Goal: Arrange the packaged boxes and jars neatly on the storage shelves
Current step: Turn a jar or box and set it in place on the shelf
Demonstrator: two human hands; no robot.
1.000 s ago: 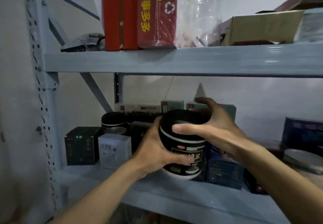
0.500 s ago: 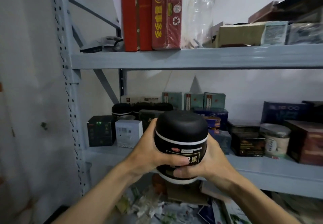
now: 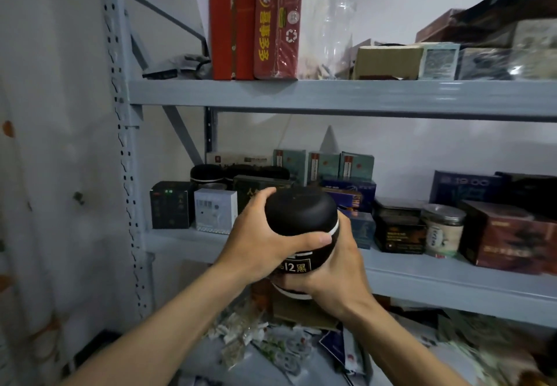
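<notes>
The left hand (image 3: 256, 236) has its grip clamped over the lid of a round, white-banded black jar (image 3: 301, 215); the right hand (image 3: 336, 268) grip curls around its base. The jar hangs before the grey metal shelf (image 3: 422, 280).

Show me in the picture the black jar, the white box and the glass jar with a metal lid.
black jar (image 3: 301, 213), head view, on its domed lid.
white box (image 3: 214, 211), head view, on its front face.
glass jar (image 3: 437, 235), head view, on its paper label.
</notes>
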